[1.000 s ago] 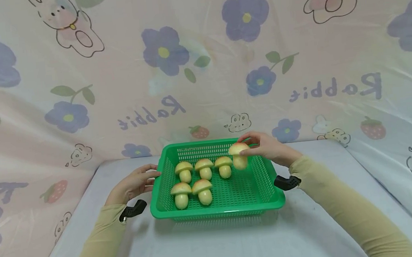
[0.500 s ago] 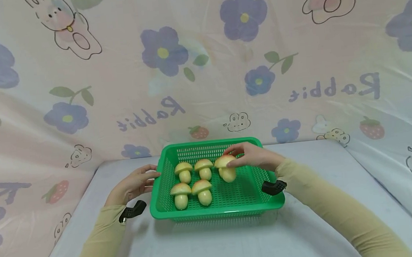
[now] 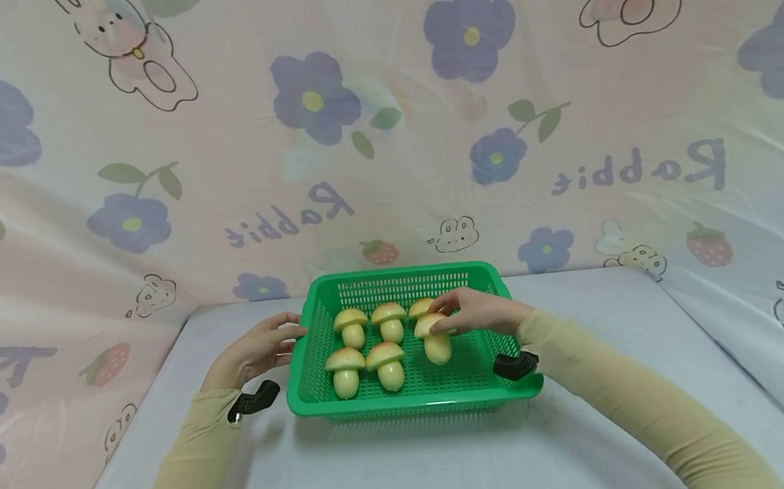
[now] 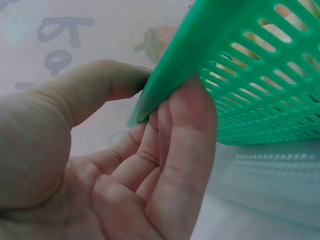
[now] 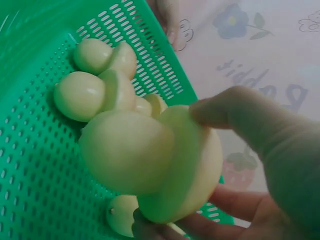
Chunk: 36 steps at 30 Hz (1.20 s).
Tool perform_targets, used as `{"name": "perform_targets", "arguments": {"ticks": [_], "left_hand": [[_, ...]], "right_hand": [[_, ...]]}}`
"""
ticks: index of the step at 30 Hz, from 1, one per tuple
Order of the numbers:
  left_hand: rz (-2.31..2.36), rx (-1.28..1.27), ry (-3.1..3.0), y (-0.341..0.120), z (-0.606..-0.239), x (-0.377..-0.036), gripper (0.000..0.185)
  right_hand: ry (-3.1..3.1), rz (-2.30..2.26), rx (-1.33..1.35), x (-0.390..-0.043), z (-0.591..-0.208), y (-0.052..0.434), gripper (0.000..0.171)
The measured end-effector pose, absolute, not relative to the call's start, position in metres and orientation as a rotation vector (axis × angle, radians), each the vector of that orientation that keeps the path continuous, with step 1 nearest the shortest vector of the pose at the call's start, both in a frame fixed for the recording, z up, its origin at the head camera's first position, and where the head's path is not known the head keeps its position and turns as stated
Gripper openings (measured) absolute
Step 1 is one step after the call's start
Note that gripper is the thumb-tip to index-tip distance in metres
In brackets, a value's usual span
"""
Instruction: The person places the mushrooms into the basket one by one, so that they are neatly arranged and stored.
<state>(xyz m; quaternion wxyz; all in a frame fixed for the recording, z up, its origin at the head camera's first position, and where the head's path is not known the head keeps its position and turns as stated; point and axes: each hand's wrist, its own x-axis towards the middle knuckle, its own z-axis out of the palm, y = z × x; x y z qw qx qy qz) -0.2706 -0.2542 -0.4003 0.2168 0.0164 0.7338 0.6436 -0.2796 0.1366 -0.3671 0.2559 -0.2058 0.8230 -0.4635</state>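
Note:
A green plastic basket (image 3: 414, 400) with perforated walls stands on the table, several yellow toy mushrooms inside. My left hand (image 3: 260, 351) grips its left rim; in the left wrist view the thumb lies above the rim (image 4: 170, 65) and the fingers are curled beneath. Over the basket's right half, my right hand (image 3: 476, 311) holds a mushroom (image 3: 437, 346) by its cap, stem down. In the right wrist view the thumb and fingers span the cap (image 5: 200, 165). Behind this one, another mushroom (image 3: 421, 306) is partly hidden.
Two mushrooms stand in the back row, a left one (image 3: 351, 327) and a middle one (image 3: 389, 322). Two more, one at the left (image 3: 345, 371) and its neighbour (image 3: 386, 365), form the front row. A printed curtain (image 3: 384, 159) hangs behind the white table (image 3: 414, 471).
My right hand has carried the mushroom leftward and down from the back right of the basket, then a little toward the front. The left hand has stayed on the rim.

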Motion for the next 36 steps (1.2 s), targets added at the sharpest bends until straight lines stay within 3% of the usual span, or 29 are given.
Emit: {"name": "perform_targets", "arguments": {"ticks": [20,36], "left_hand": [[1.775,0.063,2.033,-0.254,-0.399,-0.269,0.040],[1.777,0.056,2.029,-0.255,-0.400,-0.271,0.036]], "right_hand": [[2.328,-1.045,-0.499,-0.279,-0.386,0.126,0.040],[2.318,-0.961,-0.487,-0.276,-0.386,0.119,0.049]]}}
